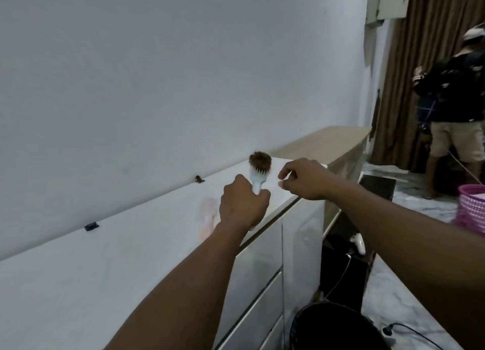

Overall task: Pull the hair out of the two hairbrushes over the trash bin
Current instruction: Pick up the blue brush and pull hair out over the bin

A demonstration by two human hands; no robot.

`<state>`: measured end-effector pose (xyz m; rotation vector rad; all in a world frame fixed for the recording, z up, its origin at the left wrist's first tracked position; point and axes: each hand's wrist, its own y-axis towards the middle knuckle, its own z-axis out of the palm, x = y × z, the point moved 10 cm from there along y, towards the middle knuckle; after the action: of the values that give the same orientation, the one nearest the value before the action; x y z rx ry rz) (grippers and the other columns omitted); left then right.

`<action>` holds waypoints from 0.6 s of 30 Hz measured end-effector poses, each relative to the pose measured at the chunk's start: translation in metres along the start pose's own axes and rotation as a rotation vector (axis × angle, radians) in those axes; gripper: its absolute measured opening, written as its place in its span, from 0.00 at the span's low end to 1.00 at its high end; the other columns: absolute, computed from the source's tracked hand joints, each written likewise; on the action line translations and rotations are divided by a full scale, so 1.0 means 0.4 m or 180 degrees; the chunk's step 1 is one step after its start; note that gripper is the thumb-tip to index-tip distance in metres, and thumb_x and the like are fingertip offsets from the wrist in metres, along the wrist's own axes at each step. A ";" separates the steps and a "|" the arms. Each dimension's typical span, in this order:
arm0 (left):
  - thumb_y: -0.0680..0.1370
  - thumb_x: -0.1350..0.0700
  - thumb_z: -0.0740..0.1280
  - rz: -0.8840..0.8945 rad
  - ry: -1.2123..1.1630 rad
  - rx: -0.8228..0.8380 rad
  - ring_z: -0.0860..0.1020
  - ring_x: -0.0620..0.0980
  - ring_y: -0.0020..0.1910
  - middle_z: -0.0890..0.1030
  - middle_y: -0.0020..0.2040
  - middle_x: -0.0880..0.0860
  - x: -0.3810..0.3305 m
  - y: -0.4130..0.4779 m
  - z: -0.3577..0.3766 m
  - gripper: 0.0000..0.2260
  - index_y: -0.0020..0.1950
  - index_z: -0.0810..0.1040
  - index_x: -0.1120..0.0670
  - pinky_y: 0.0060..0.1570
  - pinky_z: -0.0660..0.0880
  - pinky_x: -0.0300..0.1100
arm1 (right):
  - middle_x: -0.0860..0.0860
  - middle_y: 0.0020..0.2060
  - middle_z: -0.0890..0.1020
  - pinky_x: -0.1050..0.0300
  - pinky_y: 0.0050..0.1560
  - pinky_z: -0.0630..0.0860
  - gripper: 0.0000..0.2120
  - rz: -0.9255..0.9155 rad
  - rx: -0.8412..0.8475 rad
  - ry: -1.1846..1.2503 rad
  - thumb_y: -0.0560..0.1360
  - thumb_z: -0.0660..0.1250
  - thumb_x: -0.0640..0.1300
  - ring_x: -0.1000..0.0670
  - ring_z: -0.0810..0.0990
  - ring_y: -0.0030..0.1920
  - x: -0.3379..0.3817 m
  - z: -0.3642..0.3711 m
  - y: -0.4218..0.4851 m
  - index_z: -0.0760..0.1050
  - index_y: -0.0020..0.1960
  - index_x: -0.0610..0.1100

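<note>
- left hand [242, 205] is wrapped tight round the handle of a pale blue hairbrush [258, 174], holding it head-up over the white cabinet top [131, 258]
- the brush head is stuffed with a brown clump of hair [260, 160]
- right hand [305, 179] hovers just beside the brush, fingers loosely curled and empty, not touching anything
- second hairbrush [207, 216], pinkish and blurry, lies flat on the cabinet top right by the left wrist
- black trash bin [338, 326] sits on the floor, down in front of the cabinet, well below both hands
- pink basket [472, 208] at the right edge
</note>
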<state>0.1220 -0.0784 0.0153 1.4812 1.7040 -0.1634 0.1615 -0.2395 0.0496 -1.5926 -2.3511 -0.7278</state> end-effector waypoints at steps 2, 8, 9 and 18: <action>0.74 0.45 0.67 0.0047 -0.0190 0.0186 0.75 0.47 0.37 0.75 0.41 0.48 -0.042 -0.025 0.084 0.15 0.51 0.74 0.55 0.32 0.68 0.42 | 0.51 0.47 0.80 0.51 0.53 0.79 0.11 0.0202 -0.0206 0.0159 0.76 0.68 0.51 0.47 0.82 0.48 -0.082 -0.016 -0.019 0.81 0.55 0.47; 0.73 0.46 0.68 0.0109 -0.0475 0.0868 0.78 0.49 0.36 0.79 0.38 0.49 -0.053 -0.140 0.367 0.12 0.46 0.78 0.54 0.34 0.73 0.42 | 0.53 0.37 0.80 0.48 0.52 0.81 0.10 0.0880 -0.0657 0.0837 0.77 0.68 0.48 0.47 0.83 0.47 -0.357 0.043 -0.119 0.82 0.53 0.44; 0.72 0.45 0.68 0.0063 -0.0449 0.1010 0.79 0.51 0.37 0.81 0.39 0.50 -0.034 -0.163 0.418 0.12 0.46 0.79 0.53 0.35 0.75 0.43 | 0.51 0.38 0.82 0.46 0.52 0.82 0.09 0.1054 -0.0640 0.0949 0.77 0.68 0.49 0.46 0.83 0.46 -0.406 0.077 -0.140 0.82 0.52 0.45; 0.70 0.43 0.66 -0.0463 -0.0241 0.2054 0.81 0.51 0.39 0.82 0.40 0.49 0.242 -0.350 0.821 0.10 0.43 0.76 0.47 0.38 0.77 0.44 | 0.43 0.51 0.83 0.39 0.49 0.83 0.19 0.2174 0.0074 0.1542 0.77 0.68 0.53 0.42 0.85 0.50 -0.771 0.520 -0.284 0.76 0.62 0.42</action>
<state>0.1723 -0.2407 -0.3132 1.7656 1.7833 -0.9055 0.2001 -0.4175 -0.2941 -1.7917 -1.3529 -0.7919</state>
